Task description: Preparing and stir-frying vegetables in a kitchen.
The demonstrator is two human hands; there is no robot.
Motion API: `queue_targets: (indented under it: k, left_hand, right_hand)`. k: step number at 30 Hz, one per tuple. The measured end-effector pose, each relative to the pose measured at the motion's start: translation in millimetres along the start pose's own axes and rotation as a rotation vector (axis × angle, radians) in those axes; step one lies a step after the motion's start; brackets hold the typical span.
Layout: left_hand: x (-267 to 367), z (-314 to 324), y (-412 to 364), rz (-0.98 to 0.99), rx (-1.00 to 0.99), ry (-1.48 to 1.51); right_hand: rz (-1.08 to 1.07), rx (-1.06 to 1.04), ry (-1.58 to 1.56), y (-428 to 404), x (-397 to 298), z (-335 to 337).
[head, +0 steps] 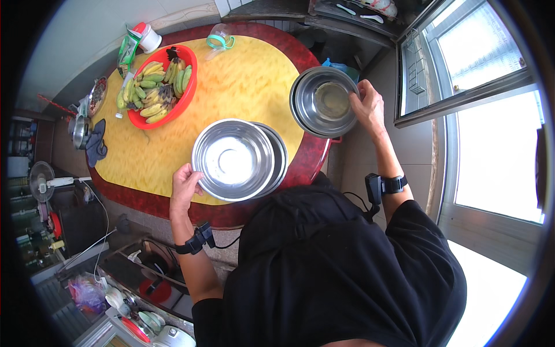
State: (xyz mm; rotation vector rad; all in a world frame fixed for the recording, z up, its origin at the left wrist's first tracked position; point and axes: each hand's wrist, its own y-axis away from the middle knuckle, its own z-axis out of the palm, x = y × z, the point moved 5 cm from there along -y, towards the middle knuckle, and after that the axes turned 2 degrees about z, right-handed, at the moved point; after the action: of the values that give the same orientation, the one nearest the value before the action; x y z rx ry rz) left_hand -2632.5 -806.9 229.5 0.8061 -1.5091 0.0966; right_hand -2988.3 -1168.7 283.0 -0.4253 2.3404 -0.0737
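Note:
My left hand [184, 186] pinches the near-left rim of a shiny stainless steel bowl [233, 162]. That bowl is bare inside and overlaps another metal bowl [279, 152], which shows only along its right side. My right hand [369, 106] grips the right rim of a smaller steel bowl [331, 100], thumb over the edge. Its bottom has a yellowish tint; whether that is liquid or a reflection I cannot tell. A second metal rim [293, 106] peeks out under its left side. This right-hand stack sits over the right end of the table.
The oval table [243, 86] has a yellow top and dark red border. A red basin [193, 82] of bananas [151, 93] stands at the far left, near a clear jug [220, 41] with a teal handle. A dark cloth [96, 141] lies on the left edge. An open window [472, 56] is at right.

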Motion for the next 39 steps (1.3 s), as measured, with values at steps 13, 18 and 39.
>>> queue_targets:
  k: [13, 18, 39]
  left_hand:
    - [-169, -135, 79, -0.125, 0.640, 0.593]
    - [-219, -108, 64, -0.209, 0.665, 0.747]
    - [-89, 40, -12, 0.046, 0.316, -0.861]
  right_hand:
    - [-0.056, -0.245, -0.163, 12, -38, 64]
    - [-0.122, -0.280, -0.136, 19, -64, 77]
    - [0.025, -0.131, -0.092, 17, -17, 38]
